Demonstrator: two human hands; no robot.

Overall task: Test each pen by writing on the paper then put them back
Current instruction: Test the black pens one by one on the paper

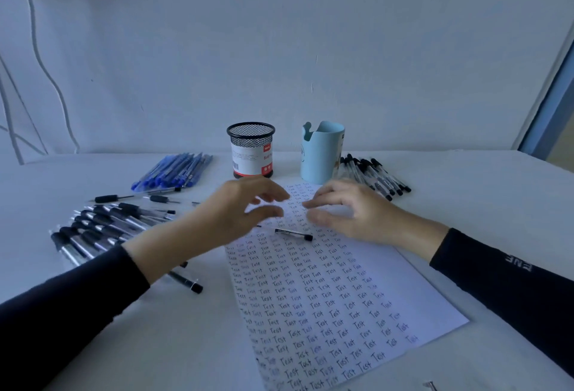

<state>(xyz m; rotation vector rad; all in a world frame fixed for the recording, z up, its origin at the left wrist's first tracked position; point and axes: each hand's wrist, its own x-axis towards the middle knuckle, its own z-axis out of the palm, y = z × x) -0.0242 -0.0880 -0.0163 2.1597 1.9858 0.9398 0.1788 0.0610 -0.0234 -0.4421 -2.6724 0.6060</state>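
Note:
A white sheet of paper [335, 303] covered in rows of the handwritten word "Test" lies on the table in front of me. One pen with a black cap [293, 233] lies loose on the sheet's upper part. My left hand [236, 213] hovers just above and left of that pen, fingers loosely curved, holding nothing. My right hand [351, 210] hovers over the sheet's top right, fingers spread and relaxed, also holding nothing. Both hands are slightly blurred.
A black mesh pen cup [251, 149] and a light blue cup [321, 153] stand behind the paper. Blue pens [174, 171] lie at the back left, black-grip pens [105, 229] at the left, black-capped pens [374, 174] at the back right. Another pen [186, 282] lies under my left forearm.

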